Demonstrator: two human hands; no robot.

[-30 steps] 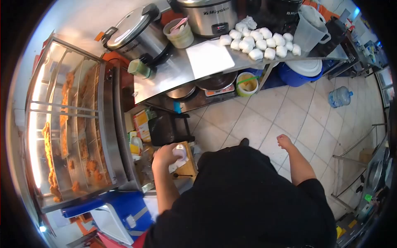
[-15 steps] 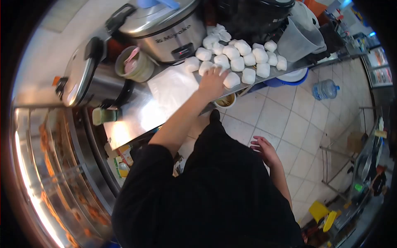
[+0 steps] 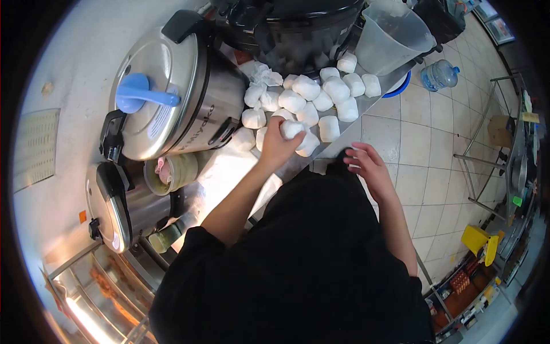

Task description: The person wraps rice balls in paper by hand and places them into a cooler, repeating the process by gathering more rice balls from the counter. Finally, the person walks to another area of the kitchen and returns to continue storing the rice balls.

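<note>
Left hand (image 3: pixel 279 146): thumb and fingers clamped on 1 white bundle (image 3: pixel 293 129), held at the near edge of the group. Other white bundles (image 3: pixel 306 87) sit on the steel counter (image 3: pixel 346 131), mostly beyond the hand, a few close on either side. Right hand (image 3: pixel 369 167): fingers apart, slightly curled, right of the left hand, off the counter edge.

Relative to left hand: white sheet (image 3: pixel 226 169) to the left, partly under the forearm. 2 steel cookers further left; the larger cooker (image 3: pixel 220 94) has a blue scoop (image 3: pixel 137 94) on its lid, the smaller cooker (image 3: pixel 146 209) is nearer the body. Tub (image 3: pixel 184 170) with a pink item, also left. Black cooker (image 3: pixel 292 43) beyond the bundles, clear pitcher (image 3: pixel 389 43) beyond and right. Water bottle (image 3: pixel 438 75) on the floor, well right.
</note>
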